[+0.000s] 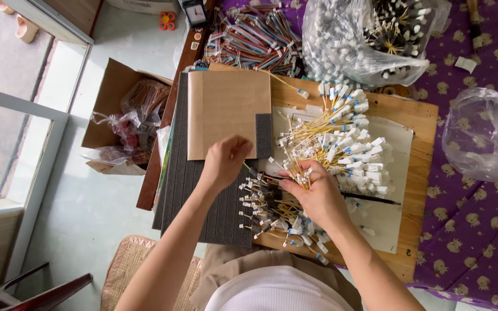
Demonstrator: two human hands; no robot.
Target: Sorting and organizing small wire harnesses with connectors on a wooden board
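Yellow wire leads with white plug ends lie in a loose heap on the wooden board over the tabletop, and I see my right hand resting on that heap, fingers closed around a small bunch of them. My left hand hovers over the grey foam sheet beside a brown card, fingertips pinched together; on what, I cannot tell.

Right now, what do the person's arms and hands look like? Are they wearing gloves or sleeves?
No gloves. The left hand and right hand are both bare, and both forearms are bare up to the bottom edge of the picture, with no sleeves in sight. I can't see any rings, watch or bracelets. Below the arms there is a white top over tan-coloured clothing.
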